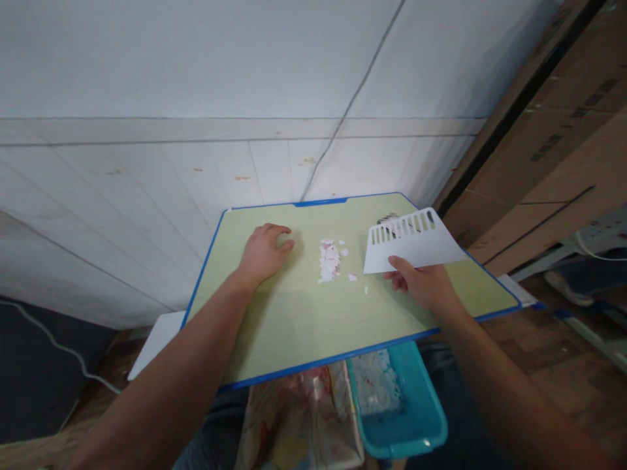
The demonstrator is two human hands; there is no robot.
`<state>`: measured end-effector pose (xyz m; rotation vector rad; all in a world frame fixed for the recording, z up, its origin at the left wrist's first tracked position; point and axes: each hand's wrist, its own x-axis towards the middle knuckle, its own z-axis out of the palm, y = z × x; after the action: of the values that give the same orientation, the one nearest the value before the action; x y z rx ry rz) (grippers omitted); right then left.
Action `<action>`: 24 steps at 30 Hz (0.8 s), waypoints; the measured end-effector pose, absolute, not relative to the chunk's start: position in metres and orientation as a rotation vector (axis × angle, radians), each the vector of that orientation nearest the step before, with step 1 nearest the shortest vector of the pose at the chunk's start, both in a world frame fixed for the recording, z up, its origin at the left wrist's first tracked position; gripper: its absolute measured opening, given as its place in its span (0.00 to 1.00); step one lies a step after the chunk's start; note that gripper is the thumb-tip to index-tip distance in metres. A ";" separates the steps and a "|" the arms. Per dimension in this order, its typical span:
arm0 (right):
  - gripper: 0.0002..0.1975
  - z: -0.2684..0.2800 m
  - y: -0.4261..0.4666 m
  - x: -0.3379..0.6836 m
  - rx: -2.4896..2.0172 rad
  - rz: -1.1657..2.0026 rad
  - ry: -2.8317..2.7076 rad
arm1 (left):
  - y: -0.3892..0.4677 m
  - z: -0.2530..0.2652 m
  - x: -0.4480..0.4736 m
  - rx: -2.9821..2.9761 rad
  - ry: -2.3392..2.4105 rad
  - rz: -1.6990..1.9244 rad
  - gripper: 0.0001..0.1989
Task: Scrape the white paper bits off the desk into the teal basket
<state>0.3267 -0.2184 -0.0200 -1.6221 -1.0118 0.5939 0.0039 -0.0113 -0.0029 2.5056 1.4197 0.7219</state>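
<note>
Slotted white card (416, 253) over the worktop (294, 326)
Right hand (425, 283) grips it; left hand (263, 254), unclenched, is near paper scraps (330, 262).

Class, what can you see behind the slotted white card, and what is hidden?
Behind the card, held in the right hand, lies the table; dark marks show past the card's top edge. Whatever its solid part covers cannot be seen.

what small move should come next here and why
I'd probably bring the left hand to the scraps: it appears to hold nothing, and they lie on the table between it and the right hand, which holds the slotted card.
</note>
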 end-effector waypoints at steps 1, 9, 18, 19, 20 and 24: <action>0.25 -0.020 -0.223 0.330 -1.641 0.574 -1.004 | -0.010 -0.003 0.004 2.516 1.419 0.709 0.20; 0.25 -0.025 -0.231 0.332 -1.678 0.444 -1.016 | -0.017 0.000 0.009 2.560 1.303 0.743 0.21; 0.23 -0.018 -0.228 0.319 -1.700 0.422 -1.035 | -0.096 0.014 0.056 2.872 0.503 0.460 0.18; 0.23 -0.017 -0.229 0.320 -1.712 0.422 -1.036 | -0.097 0.013 0.057 2.874 0.527 0.427 0.18; 0.23 -0.016 -0.230 0.321 -1.728 0.414 -1.039 | -0.097 0.013 0.058 2.869 0.551 0.403 0.18; 0.25 -0.010 -0.239 0.327 -1.793 0.327 -1.098 | -0.093 0.012 0.055 2.855 0.595 0.385 0.17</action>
<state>0.3275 -0.2389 -0.0105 -1.7927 -1.0983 0.3267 0.0553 -0.0934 0.0123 2.8547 0.5948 0.3851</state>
